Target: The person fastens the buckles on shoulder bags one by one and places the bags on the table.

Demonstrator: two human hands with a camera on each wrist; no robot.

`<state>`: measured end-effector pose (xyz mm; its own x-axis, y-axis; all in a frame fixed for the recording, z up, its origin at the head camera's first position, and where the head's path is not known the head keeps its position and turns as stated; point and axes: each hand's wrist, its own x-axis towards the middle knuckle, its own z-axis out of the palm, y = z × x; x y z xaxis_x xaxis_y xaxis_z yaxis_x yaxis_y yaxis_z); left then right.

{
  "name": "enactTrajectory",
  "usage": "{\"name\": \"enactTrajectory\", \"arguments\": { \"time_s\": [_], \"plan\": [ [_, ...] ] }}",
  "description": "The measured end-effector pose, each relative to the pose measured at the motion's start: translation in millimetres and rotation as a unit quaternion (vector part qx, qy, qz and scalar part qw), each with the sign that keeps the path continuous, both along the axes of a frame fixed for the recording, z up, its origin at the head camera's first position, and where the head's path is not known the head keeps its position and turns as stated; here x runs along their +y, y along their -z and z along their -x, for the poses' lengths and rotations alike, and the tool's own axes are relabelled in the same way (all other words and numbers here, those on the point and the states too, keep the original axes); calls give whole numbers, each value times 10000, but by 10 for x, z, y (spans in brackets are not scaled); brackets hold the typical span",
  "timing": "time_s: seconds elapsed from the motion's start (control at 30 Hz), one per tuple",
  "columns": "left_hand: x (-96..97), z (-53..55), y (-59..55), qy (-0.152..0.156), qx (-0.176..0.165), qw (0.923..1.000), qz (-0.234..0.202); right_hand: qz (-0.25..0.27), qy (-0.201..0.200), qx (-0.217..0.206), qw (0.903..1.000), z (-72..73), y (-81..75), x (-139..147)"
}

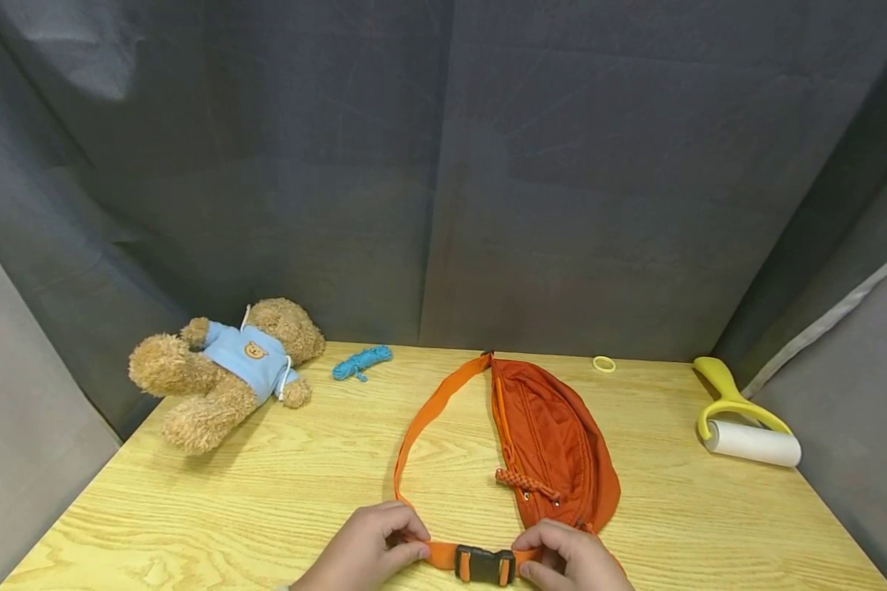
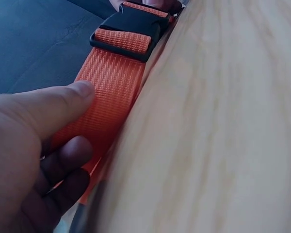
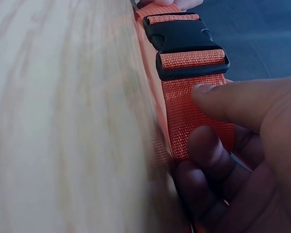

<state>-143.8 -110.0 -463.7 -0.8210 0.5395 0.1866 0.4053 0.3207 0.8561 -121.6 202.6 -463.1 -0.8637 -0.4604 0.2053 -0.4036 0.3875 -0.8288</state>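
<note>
An orange-red waist bag (image 1: 562, 435) lies on the table, its orange strap (image 1: 418, 427) looping out to the left and round to the near side. At the front the black side-release buckle (image 1: 484, 565) has its two halves joined. My left hand (image 1: 375, 548) pinches the webbing left of the buckle between thumb and fingers. On the buckle's other side my right hand (image 1: 575, 560) grips the strap close to the bag's lower end. In the right wrist view the thumb lies flat on the webbing (image 3: 194, 109). A braided cord pull (image 1: 526, 483) hangs from the bag's zipper.
A teddy bear in a blue hoodie (image 1: 247, 353) lies at the back left, with a bundle of blue cord (image 1: 362, 362) beside it. Behind the bag is a small yellow ring (image 1: 604, 364). A yellow-handled lint roller (image 1: 754, 442) lies by the right edge. Dark curtains (image 1: 443, 164) hang behind.
</note>
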Motion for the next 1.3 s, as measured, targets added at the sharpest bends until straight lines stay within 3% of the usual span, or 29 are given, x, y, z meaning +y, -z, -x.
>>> {"name": "enactTrajectory", "arguments": {
  "time_s": [0.67, 1.0, 1.17, 1.3],
  "plan": [
    [-7, -10, 15, -90, 245, 9996, 108, -71, 248, 102, 9996, -11, -10, -19],
    [-30, -10, 5, -338, 352, 9987, 139, -500, 755, 798, 9927, -13, -94, 16],
    [-52, -4, 13, -434, 629, 9969, 169, -843, 1104, 584, 9886, -21, -170, 27],
    [-100, 8, 22, -470, 959, 9939, 276, -868, 1299, 764, 9848, -48, -169, 5]
  ]
}}
